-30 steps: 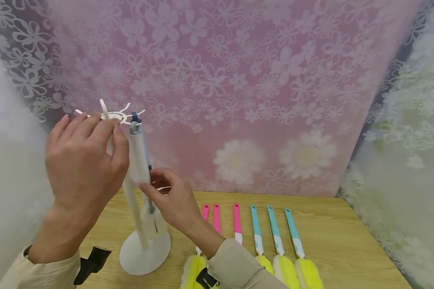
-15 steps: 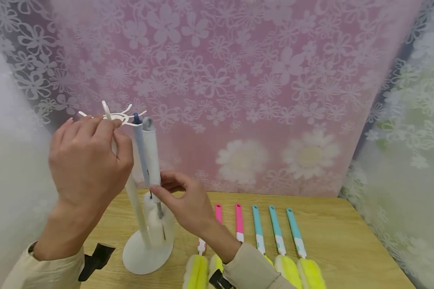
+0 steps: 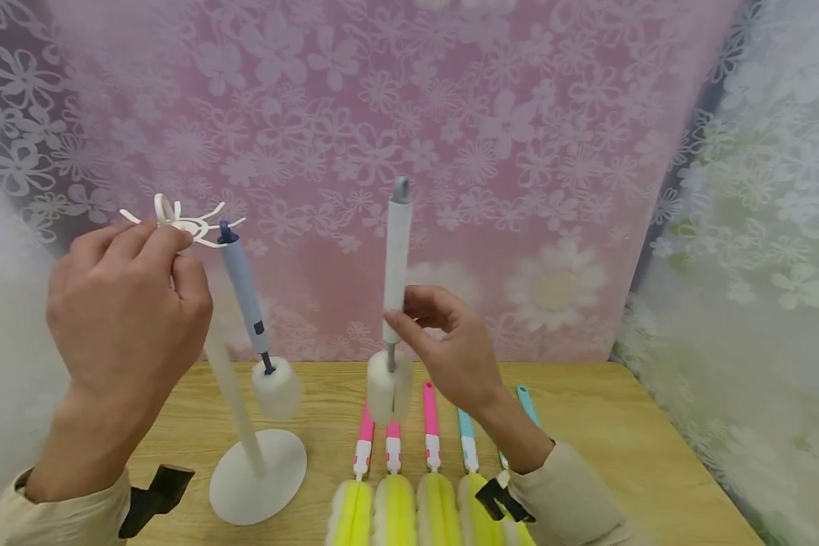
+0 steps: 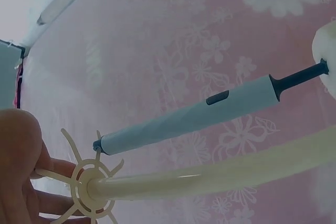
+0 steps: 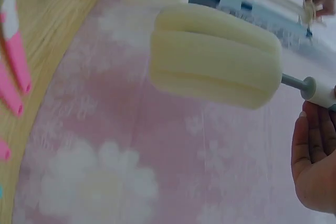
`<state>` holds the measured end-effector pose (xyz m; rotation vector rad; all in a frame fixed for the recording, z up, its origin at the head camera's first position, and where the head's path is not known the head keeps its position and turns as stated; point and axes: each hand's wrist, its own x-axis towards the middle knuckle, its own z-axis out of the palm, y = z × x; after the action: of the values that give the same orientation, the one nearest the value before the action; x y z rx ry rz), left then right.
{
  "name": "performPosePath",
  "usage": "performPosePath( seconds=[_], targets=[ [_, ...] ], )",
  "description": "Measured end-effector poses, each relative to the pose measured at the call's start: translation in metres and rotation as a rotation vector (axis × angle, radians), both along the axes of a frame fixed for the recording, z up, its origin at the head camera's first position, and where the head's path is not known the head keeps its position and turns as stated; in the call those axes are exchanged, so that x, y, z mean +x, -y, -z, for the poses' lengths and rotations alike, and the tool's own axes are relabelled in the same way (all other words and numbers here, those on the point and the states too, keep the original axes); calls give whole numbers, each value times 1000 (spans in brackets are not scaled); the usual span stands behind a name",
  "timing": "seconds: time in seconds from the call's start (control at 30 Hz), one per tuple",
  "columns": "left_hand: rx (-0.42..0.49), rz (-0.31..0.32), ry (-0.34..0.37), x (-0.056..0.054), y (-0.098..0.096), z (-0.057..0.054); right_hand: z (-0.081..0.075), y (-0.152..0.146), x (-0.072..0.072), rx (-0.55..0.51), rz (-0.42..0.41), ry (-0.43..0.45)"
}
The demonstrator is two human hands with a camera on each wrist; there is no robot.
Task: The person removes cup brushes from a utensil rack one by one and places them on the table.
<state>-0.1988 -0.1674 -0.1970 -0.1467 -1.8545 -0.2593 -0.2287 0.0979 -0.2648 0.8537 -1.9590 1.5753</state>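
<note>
My left hand (image 3: 130, 318) grips the top of a white hook stand (image 3: 228, 387), its fingers among the ring's prongs (image 4: 76, 182) in the left wrist view. From one prong hangs a sponge brush with a blue handle (image 3: 243, 292) and a white head (image 3: 277, 390). To the right of the stand, my right hand (image 3: 460, 353) pinches the white handle of another sponge brush (image 3: 397, 258) between thumb and fingers. That brush is upright in the air, grey loop at the top, pale sponge head (image 5: 215, 59) at the bottom, apart from the stand.
Several sponge brushes with yellow-and-white heads lie in a row on the wooden table (image 3: 587, 425), some with pink handles (image 3: 430, 413), others with teal handles (image 3: 527, 402), partly behind my right arm. The stand's round base (image 3: 273, 493) rests at left. A flowered cloth (image 3: 491, 152) hangs behind.
My right hand has taken the white-handled brush off the stand's prong and carried it to the right. The blue-handled brush stays hanging, and my left hand keeps its grip on the stand.
</note>
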Motion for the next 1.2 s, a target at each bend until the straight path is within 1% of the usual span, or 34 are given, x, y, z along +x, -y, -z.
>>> performPosePath(
  seconds=[0.13,0.2,0.27,0.4,0.5,0.6,0.67,0.7,0.77,0.83,0.9,0.97,1.07,1.2],
  targets=[
    [20,-18,-9,-2,-2,1,-3,-42,-5,-18,111,-9],
    [21,-21,-16,-3,-2,1,-2,-63,-7,-22,175,-19],
    [26,-29,-11,-2,0,1,1,-82,-10,-4,238,-26],
    [-4,-45,-2,-1,2,1,11,-121,-13,31,346,-3],
    [-49,-43,-31,-2,2,0,20,-151,-12,65,453,38],
    [-92,-40,-62,-1,1,-2,30,-182,-10,128,561,80],
    [-110,-38,-66,-1,1,-3,38,-201,-6,175,613,110],
    [-104,-35,-72,-1,0,-2,42,-211,-4,202,633,124],
    [-100,-35,-73,-2,0,-2,51,-228,0,254,659,167],
    [-81,-32,-91,-3,-1,-1,59,-243,5,301,677,221],
    [-66,-32,-109,-4,-2,-1,67,-254,9,342,673,294],
    [-68,-42,-113,-5,-1,-1,75,-262,11,371,653,373],
    [-68,-57,-107,-5,0,0,86,-268,9,395,602,499],
    [-71,-51,-103,-6,-1,2,105,-272,6,448,553,616]
  ],
)
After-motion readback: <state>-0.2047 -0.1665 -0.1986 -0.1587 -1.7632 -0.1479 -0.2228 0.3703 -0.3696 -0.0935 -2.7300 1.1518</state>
